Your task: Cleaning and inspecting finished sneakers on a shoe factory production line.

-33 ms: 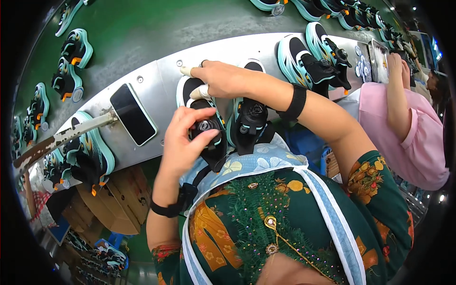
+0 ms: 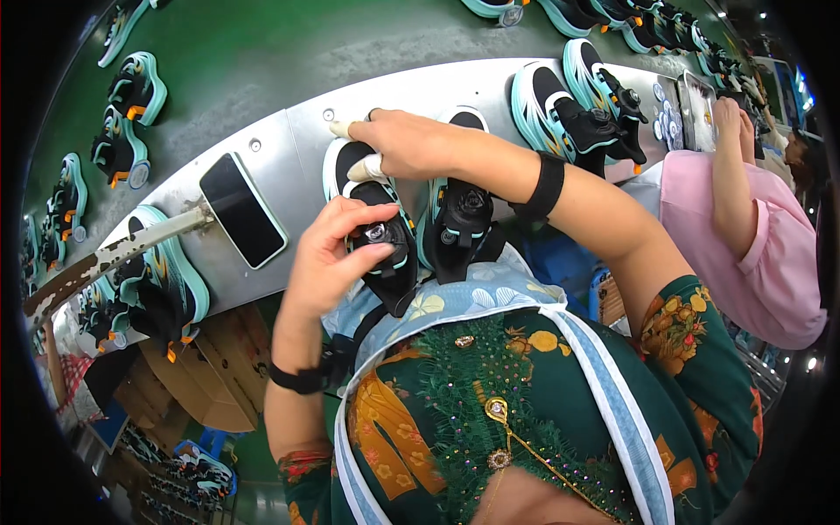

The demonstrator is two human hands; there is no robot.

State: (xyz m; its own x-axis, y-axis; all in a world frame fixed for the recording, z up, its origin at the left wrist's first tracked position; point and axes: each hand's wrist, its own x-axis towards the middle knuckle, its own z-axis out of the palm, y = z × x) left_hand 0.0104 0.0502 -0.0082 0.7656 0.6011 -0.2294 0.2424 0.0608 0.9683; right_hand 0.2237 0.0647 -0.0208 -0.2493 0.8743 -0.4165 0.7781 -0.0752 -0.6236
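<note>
A black and pale-turquoise sports shoe (image 2: 388,270) lies on the metal ledge, toe away from me. My right hand (image 2: 411,149) reaches across from the right and grips its toe, with whitish covers on thumb and a finger. Around the round black dial (image 2: 376,233) on the shoe's upper, my left hand (image 2: 328,249) has its thumb and forefinger on either side. A matching shoe (image 2: 461,214) lies just to the right, its toe partly behind my right forearm.
A phone (image 2: 244,210) lies on the ledge to the left, beside a worn metal bar (image 2: 122,258). More shoes (image 2: 166,271) stand at the left and another pair (image 2: 560,114) to the right. Shoes line the green surface (image 2: 289,44) beyond. A person in pink (image 2: 735,236) works at right.
My left hand has shifted slightly, its thumb drawing back a little at the dial and its wrist moving left. My right hand keeps its place on the toe.
</note>
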